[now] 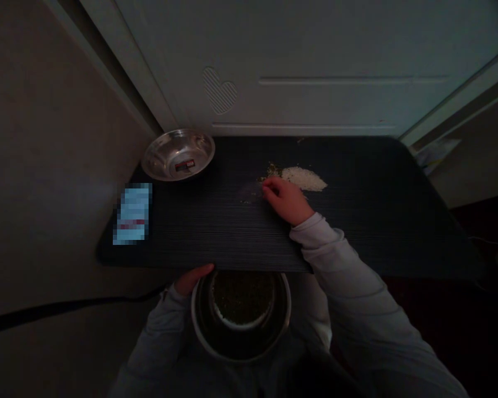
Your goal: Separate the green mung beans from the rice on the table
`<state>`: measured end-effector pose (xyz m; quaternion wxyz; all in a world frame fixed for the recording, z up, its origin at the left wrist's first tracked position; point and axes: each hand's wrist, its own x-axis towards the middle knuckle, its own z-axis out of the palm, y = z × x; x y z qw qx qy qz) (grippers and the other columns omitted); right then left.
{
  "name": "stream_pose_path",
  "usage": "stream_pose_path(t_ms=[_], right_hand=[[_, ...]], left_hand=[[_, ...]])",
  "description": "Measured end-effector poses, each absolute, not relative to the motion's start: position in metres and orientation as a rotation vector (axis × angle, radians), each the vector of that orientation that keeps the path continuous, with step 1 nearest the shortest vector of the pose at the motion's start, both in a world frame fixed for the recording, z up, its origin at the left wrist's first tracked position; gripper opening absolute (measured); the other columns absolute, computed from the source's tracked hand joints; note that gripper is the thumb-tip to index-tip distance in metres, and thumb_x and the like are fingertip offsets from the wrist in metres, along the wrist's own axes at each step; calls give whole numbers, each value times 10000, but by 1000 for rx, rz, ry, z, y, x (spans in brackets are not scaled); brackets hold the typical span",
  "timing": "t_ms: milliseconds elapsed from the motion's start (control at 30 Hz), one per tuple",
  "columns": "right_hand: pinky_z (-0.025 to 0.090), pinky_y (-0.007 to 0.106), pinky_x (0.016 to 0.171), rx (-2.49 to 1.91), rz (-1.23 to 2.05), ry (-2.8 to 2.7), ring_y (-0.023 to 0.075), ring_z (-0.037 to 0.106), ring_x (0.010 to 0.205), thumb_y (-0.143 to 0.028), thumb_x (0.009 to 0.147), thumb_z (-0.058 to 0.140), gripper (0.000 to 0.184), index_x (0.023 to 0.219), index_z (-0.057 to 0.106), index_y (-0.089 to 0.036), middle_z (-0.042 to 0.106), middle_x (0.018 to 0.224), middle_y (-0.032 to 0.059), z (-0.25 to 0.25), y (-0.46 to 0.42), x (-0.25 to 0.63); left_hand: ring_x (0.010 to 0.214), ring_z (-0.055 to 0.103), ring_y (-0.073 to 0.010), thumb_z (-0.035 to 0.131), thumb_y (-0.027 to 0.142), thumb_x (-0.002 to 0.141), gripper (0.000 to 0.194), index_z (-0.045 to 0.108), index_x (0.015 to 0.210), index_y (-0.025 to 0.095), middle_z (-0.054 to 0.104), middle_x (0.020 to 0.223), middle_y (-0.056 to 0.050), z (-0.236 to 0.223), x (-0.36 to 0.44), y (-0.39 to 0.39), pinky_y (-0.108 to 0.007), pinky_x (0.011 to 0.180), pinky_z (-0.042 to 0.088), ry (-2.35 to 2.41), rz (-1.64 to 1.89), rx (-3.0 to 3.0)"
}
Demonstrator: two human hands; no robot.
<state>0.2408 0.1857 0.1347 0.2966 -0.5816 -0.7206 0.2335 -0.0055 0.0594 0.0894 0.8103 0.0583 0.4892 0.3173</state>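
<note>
My right hand (pixel 288 200) is over the dark tabletop, thumb and fingertips pinched together. Whatever lies between them is too small to make out. Beside its fingers are a scatter of small greenish grains (pixel 273 170) and a heap of pale, rice-like grains (pixel 306 179). Below the table's front edge, a round bowl (pixel 288 309) with a light rim rests at my lap. Inside is a dark, greenish grainy mass (pixel 243 296) with a pale curved border. My left hand (pixel 193 278) grips the bowl's left side, its thumb near the table edge; the other fingers are hidden.
A shiny metal basin (pixel 178 155) with a dark label inside stands at the table's back left. A phone-like object with a blurred bright screen (pixel 133 214) lies at the left edge. A white panel (pixel 315 105) with a striped heart rises behind the dark table (pixel 216 232).
</note>
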Motion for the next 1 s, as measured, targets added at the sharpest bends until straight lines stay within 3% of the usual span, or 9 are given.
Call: stream_pose_path(t_ms=[200, 433, 667, 1000], right_hand=[[391, 262, 643, -1379, 828, -2024, 135, 546, 644, -199, 795, 479, 145, 837, 608, -151, 623, 686, 11, 142, 180, 242], [372, 246, 599, -1320, 934, -1952, 117, 511, 598, -224, 778, 477, 137, 792, 592, -151, 589, 640, -8, 144, 177, 240], [391, 244, 609, -1313, 1053, -2000, 110, 526, 595, -183, 739, 502, 86, 774, 575, -152, 595, 634, -14, 152, 174, 243], [392, 220, 600, -1232, 1216, -2266, 96, 544, 606, -194, 755, 553, 67, 778, 590, -143, 609, 663, -8, 153, 169, 241]], left_hand=[[811, 706, -254, 602, 117, 727, 150, 748, 763, 116, 762, 677, -74, 94, 3, 61, -330, 909, 472, 1106, 600, 173], [817, 704, -268, 631, 125, 691, 205, 736, 867, 126, 766, 699, -53, 97, 2, 62, -380, 928, 460, 1200, 612, 203], [808, 704, -284, 607, 98, 674, 165, 748, 761, 101, 759, 675, -94, 82, 0, 65, -386, 946, 438, 1126, 591, 204], [714, 715, -253, 569, 91, 667, 185, 735, 628, 164, 733, 544, -31, 93, 7, 69, -375, 954, 429, 1201, 575, 265]])
